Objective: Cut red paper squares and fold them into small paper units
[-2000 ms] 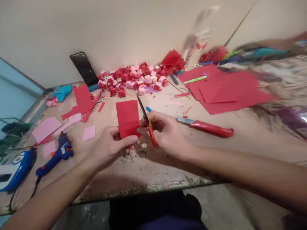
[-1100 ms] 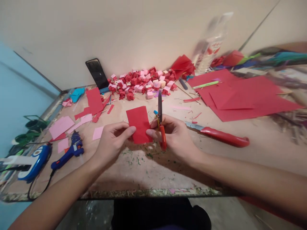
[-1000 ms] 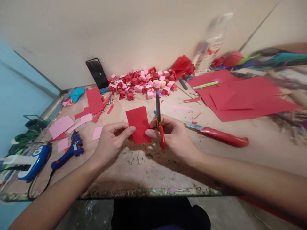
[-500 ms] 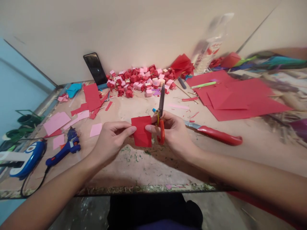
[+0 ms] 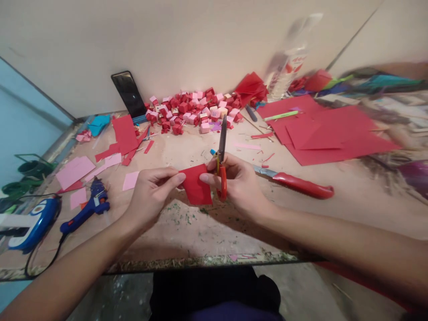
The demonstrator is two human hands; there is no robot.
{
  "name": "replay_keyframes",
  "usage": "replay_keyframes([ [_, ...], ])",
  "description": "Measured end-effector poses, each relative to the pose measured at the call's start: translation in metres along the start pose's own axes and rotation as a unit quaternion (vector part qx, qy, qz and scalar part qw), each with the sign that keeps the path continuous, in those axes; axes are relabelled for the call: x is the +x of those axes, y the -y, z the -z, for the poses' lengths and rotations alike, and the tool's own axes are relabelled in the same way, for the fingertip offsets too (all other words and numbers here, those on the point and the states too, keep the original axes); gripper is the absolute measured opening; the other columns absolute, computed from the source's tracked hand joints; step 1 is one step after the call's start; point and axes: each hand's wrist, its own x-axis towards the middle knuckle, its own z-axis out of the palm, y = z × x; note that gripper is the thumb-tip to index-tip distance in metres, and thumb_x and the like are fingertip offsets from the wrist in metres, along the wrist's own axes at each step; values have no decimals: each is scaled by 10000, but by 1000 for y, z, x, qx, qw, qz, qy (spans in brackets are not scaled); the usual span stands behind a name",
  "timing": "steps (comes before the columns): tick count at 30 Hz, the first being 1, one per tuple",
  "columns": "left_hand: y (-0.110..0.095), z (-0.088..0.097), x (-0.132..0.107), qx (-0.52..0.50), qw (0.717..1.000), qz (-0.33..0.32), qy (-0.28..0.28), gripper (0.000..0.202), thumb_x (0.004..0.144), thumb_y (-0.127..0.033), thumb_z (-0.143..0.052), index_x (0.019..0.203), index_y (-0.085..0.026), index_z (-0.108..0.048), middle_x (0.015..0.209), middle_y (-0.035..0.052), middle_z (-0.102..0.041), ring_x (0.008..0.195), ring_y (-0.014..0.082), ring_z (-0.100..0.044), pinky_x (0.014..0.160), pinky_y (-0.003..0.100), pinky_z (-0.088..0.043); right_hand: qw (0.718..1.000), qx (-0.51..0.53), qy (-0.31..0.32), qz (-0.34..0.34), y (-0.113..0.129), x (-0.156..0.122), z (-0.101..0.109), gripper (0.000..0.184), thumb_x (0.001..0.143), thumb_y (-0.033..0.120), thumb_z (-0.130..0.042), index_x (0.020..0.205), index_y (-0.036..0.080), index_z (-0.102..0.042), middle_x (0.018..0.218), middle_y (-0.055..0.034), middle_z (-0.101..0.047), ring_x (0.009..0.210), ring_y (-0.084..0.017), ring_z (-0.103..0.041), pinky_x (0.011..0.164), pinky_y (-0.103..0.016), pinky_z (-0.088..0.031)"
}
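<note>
A small red paper piece (image 5: 197, 186) is held up between my two hands over the front of the table. My left hand (image 5: 155, 189) pinches its upper left edge between thumb and fingers. On the other side my right hand (image 5: 236, 183) grips the paper's right edge with thumb and finger. The same hand also carries a pair of scissors (image 5: 222, 149) with orange handles, blades pointing up and away from the paper. Just right of that hand lies a knife (image 5: 301, 184) with a red handle.
Small red and pink paper cubes (image 5: 192, 111) are heaped against the wall, beside a leaning phone (image 5: 129, 93). Large red sheets (image 5: 331, 133) and a plastic bottle (image 5: 287, 67) are at the right. A blue glue gun (image 5: 88, 207) and pink paper pieces (image 5: 75, 171) lie left.
The red paper has tilted, its lower edge swinging slightly right. Both hands keep their hold on it. The whole view has shifted a little.
</note>
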Motion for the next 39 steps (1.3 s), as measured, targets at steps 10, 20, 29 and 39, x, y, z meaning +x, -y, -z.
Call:
replay_keyframes([
  [10,-3,-2,-1,27,999,-20,-13,189,922,-336,-789,800,-192,-799,781,27,-730,716,147,-634,631,229,-504,1000,-13,-1,5,-1,1,1,334,669,235,-983,814,196,-685,788,27,-661,680,-123,-552,620,-275,-472],
  [20,-3,-9,-3,69,997,9,-11,251,876,-359,-825,725,-173,-752,688,5,-657,619,113,-539,537,207,-407,999,-21,-41,16,1,3,0,327,691,280,-961,801,207,-661,803,21,-647,725,-140,-572,671,-297,-493],
  [29,-3,-10,-1,43,996,60,55,235,842,-307,-836,686,-165,-731,622,0,-637,565,99,-523,516,202,-381,998,-18,-54,31,9,5,0,359,684,282,-971,787,208,-635,795,24,-631,661,-121,-525,561,-272,-425],
  [39,-11,-15,-4,149,983,49,91,246,860,-330,-778,674,-171,-754,612,14,-654,543,112,-500,493,219,-363,996,-32,-66,59,17,8,2,389,688,350,-987,766,211,-632,788,18,-622,673,-131,-538,617,-302,-484],
])
